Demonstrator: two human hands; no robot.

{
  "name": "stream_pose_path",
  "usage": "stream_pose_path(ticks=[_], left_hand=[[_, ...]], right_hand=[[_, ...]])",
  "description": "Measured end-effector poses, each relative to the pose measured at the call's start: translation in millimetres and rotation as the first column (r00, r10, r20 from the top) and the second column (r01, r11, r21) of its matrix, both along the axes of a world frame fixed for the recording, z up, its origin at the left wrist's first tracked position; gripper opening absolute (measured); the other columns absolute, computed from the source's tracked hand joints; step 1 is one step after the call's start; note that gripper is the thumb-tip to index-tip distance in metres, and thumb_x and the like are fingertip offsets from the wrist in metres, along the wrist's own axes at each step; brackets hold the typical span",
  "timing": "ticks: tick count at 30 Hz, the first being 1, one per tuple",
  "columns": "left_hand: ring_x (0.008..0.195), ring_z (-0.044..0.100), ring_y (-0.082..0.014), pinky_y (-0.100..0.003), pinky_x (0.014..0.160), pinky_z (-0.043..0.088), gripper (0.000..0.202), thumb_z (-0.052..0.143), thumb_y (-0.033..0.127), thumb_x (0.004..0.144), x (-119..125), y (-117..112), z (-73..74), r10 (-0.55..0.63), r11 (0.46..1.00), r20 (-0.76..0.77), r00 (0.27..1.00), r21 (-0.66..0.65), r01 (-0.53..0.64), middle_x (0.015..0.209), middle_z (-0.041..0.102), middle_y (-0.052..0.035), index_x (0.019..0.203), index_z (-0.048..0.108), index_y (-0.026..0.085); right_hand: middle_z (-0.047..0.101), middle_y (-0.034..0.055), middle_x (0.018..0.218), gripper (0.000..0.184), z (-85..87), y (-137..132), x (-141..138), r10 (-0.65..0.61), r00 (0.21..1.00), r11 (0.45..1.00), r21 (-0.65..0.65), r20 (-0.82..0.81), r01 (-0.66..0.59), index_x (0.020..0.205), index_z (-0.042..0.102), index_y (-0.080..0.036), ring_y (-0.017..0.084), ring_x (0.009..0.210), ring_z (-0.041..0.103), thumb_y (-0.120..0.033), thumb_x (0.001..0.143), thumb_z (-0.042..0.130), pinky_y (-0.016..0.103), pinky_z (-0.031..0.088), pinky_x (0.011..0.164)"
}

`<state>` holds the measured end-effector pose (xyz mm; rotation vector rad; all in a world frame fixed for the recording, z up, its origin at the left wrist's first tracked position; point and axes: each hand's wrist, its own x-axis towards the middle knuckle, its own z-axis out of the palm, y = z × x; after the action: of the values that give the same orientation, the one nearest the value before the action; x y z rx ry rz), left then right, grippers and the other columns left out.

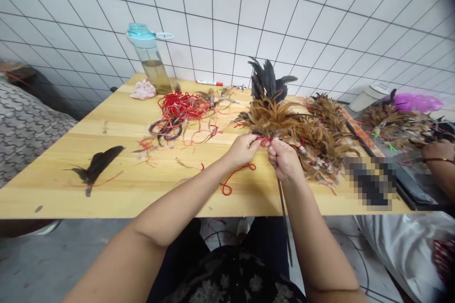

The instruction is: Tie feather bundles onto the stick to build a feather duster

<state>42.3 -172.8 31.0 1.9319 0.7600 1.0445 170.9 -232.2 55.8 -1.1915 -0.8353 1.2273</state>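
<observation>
Likely workshop: heaped feathers

wooden table | on top — water bottle, red strings, dark feather, feather pile

On table: bottle behind cord tangle, feather bundle to R

The left hand and right hand pinched red string at the base of a feather duster above the wooden table; a water bottle stood near the tiled wall
</observation>
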Motion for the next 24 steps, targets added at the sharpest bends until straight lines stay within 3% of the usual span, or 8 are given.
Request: stream_pose_path(ticks=[3, 6, 8, 12, 15, 18, 21, 24], left_hand=[[0.06, 0.045, -0.0115, -0.024, 0.061, 0.035, 0.015, 0.049, 0.015, 0.083, 3.6, -9.7, 1.1, 0.11, 0.989, -0.114, 0.987, 0.113, -0.097, 0.063, 0.054, 0.0006, 0.071, 0.058, 0.016], [0.058, 0.043, -0.0111, -0.024, 0.06, 0.033, 0.017, 0.046, 0.018, 0.087, 7.6, -19.6, 1.9, 0.171, 0.98, -0.092, 0.981, 0.114, -0.161, 0.062, 0.051, 0.0016, 0.074, 0.056, 0.017], [0.059, 0.044, -0.011, -0.024, 0.061, 0.034, 0.019, 0.046, 0.024, 0.09, 9.3, -24.3, 3.1, 0.178, 0.983, -0.037, 0.983, 0.057, -0.176, 0.065, 0.053, 0.0009, 0.079, 0.059, 0.016], [0.055, 0.044, -0.0098, -0.022, 0.056, 0.034, 0.026, 0.055, 0.038, 0.088, 13.1, -27.9, 3.6, 0.153, 0.973, 0.1, 0.983, -0.187, -0.132, 0.063, 0.056, 0.0016, 0.086, 0.065, 0.014], [0.061, 0.053, -0.0113, -0.022, 0.059, 0.04, 0.028, 0.063, 0.042, 0.082, 17.0, -27.5, 1.0, 0.19, 0.936, 0.213, 0.958, -0.333, -0.112, 0.067, 0.062, -0.0009, 0.081, 0.067, 0.013], [0.073, 0.062, -0.0151, -0.024, 0.069, 0.046, 0.024, 0.067, 0.037, 0.078, 18.1, -28.0, 1.0, 0.251, 0.899, 0.3, 0.92, -0.424, -0.108, 0.079, 0.07, -0.0047, 0.083, 0.069, 0.013], [0.075, 0.063, -0.0164, -0.026, 0.071, 0.048, 0.023, 0.067, 0.035, 0.076, 15.5, -30.5, 4.9, 0.27, 0.873, 0.372, 0.888, -0.484, -0.063, 0.079, 0.071, -0.0058, 0.08, 0.071, 0.013], [0.069, 0.061, -0.0142, -0.024, 0.068, 0.047, 0.024, 0.069, 0.036, 0.074, 11.8, -33.2, 9.1, 0.279, 0.827, 0.43, 0.858, -0.562, 0.012, 0.071, 0.068, -0.0035, 0.072, 0.069, 0.013]], right_hand=[[0.041, -0.0062, 0.049, 0.045, -11.9, 4.0, 1.2, -0.146, 0.98, 0.988, 0.066, 0.133, 0.138, 0.069, 0.061, -0.017, 0.006, 0.043, 0.027, -0.061, 0.066, 0.071, 0.022, 0.02, 0.043], [0.052, -0.0018, 0.056, 0.039, -22.6, 7.5, 1.2, -0.296, 0.895, 0.952, 0.176, 0.333, 0.249, 0.069, 0.062, -0.018, 0.011, 0.052, 0.04, -0.057, 0.075, 0.061, 0.024, 0.033, 0.052], [0.059, 0.0008, 0.062, 0.035, -25.8, 7.7, 0.3, -0.358, 0.788, 0.933, 0.22, 0.501, 0.284, 0.073, 0.064, -0.018, 0.014, 0.058, 0.047, -0.051, 0.082, 0.054, 0.026, 0.038, 0.059], [0.069, 0.0065, 0.078, 0.029, -21.0, 0.8, -10.4, -0.389, 0.517, 0.913, 0.245, 0.762, 0.325, 0.086, 0.069, -0.018, 0.018, 0.07, 0.056, -0.035, 0.089, 0.045, 0.029, 0.039, 0.067], [0.071, 0.0087, 0.086, 0.032, -16.9, -5.4, -25.1, -0.363, 0.3, 0.894, 0.239, 0.882, 0.379, 0.1, 0.07, -0.019, 0.019, 0.07, 0.058, -0.028, 0.093, 0.04, 0.028, 0.036, 0.063], [0.07, 0.0096, 0.085, 0.035, -20.9, -7.4, -37.9, -0.323, 0.11, 0.888, 0.261, 0.94, 0.378, 0.104, 0.069, -0.018, 0.018, 0.066, 0.058, -0.03, 0.097, 0.037, 0.028, 0.034, 0.06], [0.069, 0.0119, 0.086, 0.039, -30.6, -7.1, -46.2, -0.346, -0.026, 0.886, 0.336, 0.938, 0.321, 0.111, 0.067, -0.015, 0.019, 0.07, 0.06, -0.032, 0.1, 0.033, 0.029, 0.037, 0.063], [0.069, 0.0154, 0.091, 0.041, -37.8, -9.0, -53.4, -0.361, -0.095, 0.886, 0.373, 0.928, 0.274, 0.118, 0.063, -0.011, 0.022, 0.078, 0.063, -0.029, 0.101, 0.03, 0.031, 0.042, 0.07]])
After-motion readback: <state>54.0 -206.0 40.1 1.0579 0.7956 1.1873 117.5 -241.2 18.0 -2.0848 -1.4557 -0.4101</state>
